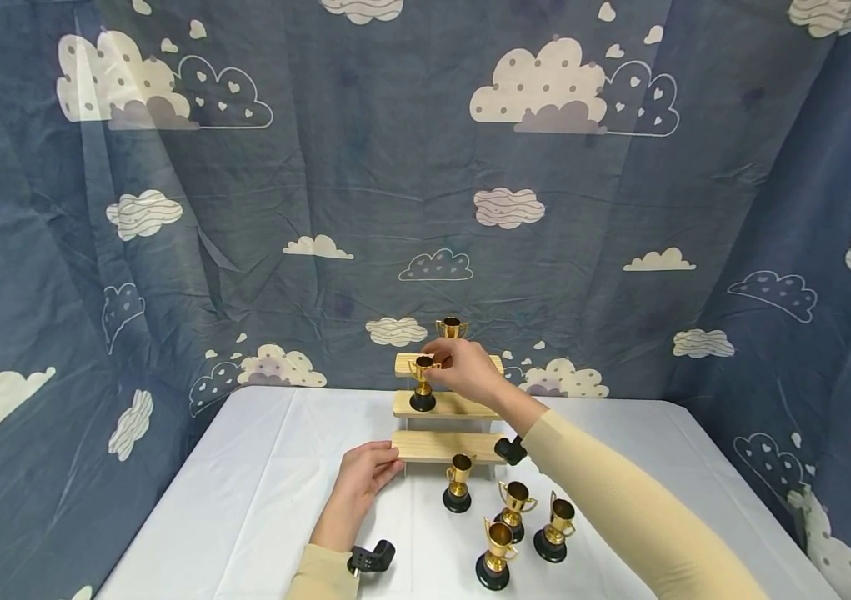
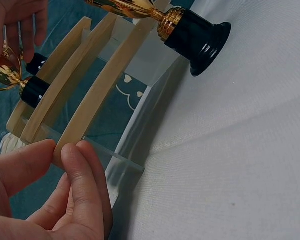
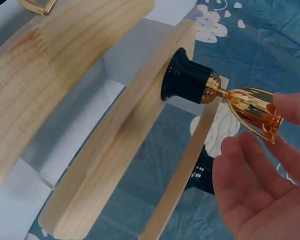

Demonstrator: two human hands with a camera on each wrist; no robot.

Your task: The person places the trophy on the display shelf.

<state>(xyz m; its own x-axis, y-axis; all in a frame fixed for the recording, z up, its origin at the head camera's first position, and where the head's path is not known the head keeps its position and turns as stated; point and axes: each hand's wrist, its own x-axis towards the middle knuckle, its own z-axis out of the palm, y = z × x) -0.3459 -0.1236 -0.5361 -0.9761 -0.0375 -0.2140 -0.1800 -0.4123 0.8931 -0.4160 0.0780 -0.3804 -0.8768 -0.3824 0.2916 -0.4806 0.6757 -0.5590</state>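
A small gold trophy cup [image 1: 422, 385] with a black base stands on the left part of the middle step of a wooden display stand [image 1: 443, 447]. My right hand [image 1: 466, 367] pinches this cup near its rim, thumb and forefinger on either side in the right wrist view. The cup's base [image 3: 187, 77] touches the board. With thumb and fingertips, my left hand [image 1: 367, 479] grips the left end of the lowest board [image 2: 102, 82]. Another gold trophy cup [image 1: 452, 327] is on the top step, partly hidden behind my right hand.
Several more trophy cups stand on the white table [image 1: 275, 483] in front of the stand, one cup [image 1: 458, 483] close to its lowest step. Clear side supports [image 2: 115, 152] carry the boards. A blue cloud-patterned curtain [image 1: 395, 167] hangs behind.
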